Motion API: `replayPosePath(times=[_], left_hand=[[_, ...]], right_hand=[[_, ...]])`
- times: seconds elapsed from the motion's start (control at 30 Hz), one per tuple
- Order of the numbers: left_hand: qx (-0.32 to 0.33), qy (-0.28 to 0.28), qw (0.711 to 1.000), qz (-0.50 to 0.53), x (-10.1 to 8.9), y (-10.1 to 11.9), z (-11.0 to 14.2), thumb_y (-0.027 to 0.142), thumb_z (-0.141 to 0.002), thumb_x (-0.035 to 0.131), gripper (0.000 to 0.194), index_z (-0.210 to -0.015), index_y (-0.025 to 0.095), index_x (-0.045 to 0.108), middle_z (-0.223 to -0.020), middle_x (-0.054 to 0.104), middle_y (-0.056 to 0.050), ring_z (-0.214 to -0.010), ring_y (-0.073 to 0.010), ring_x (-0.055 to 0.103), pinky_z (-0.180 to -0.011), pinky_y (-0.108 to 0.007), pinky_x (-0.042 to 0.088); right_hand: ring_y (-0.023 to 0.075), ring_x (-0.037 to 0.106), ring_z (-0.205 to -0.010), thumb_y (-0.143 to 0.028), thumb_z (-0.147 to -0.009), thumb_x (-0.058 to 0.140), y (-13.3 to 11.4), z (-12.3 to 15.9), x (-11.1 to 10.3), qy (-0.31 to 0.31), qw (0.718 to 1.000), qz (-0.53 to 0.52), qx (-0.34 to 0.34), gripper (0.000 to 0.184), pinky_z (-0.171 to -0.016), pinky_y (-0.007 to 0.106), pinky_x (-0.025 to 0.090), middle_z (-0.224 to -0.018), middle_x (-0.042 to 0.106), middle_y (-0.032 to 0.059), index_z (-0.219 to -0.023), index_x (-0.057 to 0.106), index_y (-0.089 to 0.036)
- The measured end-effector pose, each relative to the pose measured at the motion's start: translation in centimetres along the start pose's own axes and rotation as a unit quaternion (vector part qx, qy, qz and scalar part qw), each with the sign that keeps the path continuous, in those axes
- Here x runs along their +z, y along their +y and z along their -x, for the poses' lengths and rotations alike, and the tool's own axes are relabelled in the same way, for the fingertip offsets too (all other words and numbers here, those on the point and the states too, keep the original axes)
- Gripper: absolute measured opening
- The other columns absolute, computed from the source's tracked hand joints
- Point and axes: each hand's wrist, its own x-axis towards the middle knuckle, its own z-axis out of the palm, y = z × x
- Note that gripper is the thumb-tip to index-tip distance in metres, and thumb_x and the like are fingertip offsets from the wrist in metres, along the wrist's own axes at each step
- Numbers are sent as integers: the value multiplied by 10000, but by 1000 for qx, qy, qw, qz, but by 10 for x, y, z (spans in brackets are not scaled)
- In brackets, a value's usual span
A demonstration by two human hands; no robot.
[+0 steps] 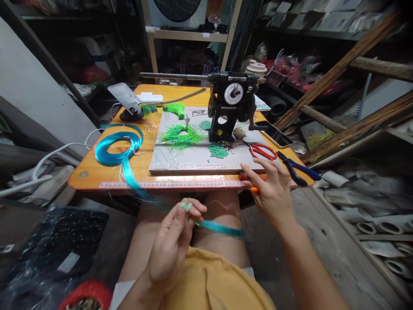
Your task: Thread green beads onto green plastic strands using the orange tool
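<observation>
My left hand (172, 237) is above my lap, thumb and fingers pinched on a small pale-green piece (186, 206). Glossy blue-teal strands (219, 227) stretch across my thighs beside it; whether they join the piece is hidden by my fingers. My right hand (272, 189) is at the table's front edge with fingers spread. Under its fingertips lies a small red object (243, 177), partly covered, and an orange bit (254, 189) shows by the thumb; I cannot make out what either is. Close by are red-handled scissors (263, 151) and blue-and-black pliers (297, 168).
A black hand-crank winding machine (226, 107) stands on a pale board (177, 161). Green beads (218, 150) and green strand bundles (182, 137) lie there. A blue strand coil (111, 150) sits at the left of the orange table (87, 174), a phone (275, 134) at the right.
</observation>
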Motion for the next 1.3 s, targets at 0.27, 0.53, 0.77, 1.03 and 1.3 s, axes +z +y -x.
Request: replayPosePath(times=[0.27, 0.53, 0.77, 1.03, 1.3], left_hand=[[-102, 13, 976, 191, 17, -5, -13, 361, -963, 580, 252, -756, 249, 669, -1173, 725, 11, -1214, -215, 636, -1017, -379, 497], [-87, 15, 985, 149, 12, -18, -11, 354, -988, 529, 304, -764, 240, 698, -1146, 741, -8, -1207, -184, 641, -989, -308, 523], [22, 25, 999, 0, 2, -35, -17, 404, -971, 565, 253, -882, 252, 746, -1333, 608, 7, -1281, -182, 543, -1001, -252, 496], [-1, -9, 1000, -21, -2, -37, -15, 432, -982, 539, 277, -1049, 278, 760, -1365, 593, -3, -1265, -195, 557, -1027, -268, 490], [-4, -8, 994, -113, -26, 2, -9, 379, -979, 546, 298, -1125, 223, 754, -1078, 773, -72, -1019, -205, 700, -863, -268, 559]], right_hand=[[198, 652, -792, -249, -982, 521, -100, 1, -32, -92, 854, -492, 139, 214, -708, 306, 525, -882, 684, 67, -987, 733, -221], [212, 685, -792, -428, -814, 740, -127, -6, -12, -186, 601, -693, 352, 300, -707, 302, 539, -845, 761, 83, -896, 758, -140], [148, 660, -809, -367, -725, 850, -130, -3, -8, -170, 503, -753, 389, 277, -761, 239, 523, -861, 749, 49, -867, 773, -141], [-13, 324, -360, -376, -719, 862, -130, 2, -8, -197, 347, -816, 418, 335, -354, 132, 226, -614, 622, -35, -882, 688, -140], [-25, 273, -352, -416, -796, 804, -118, 4, -15, -107, 434, -783, 433, 317, -340, 130, 167, -687, 669, -12, -870, 638, -157]])
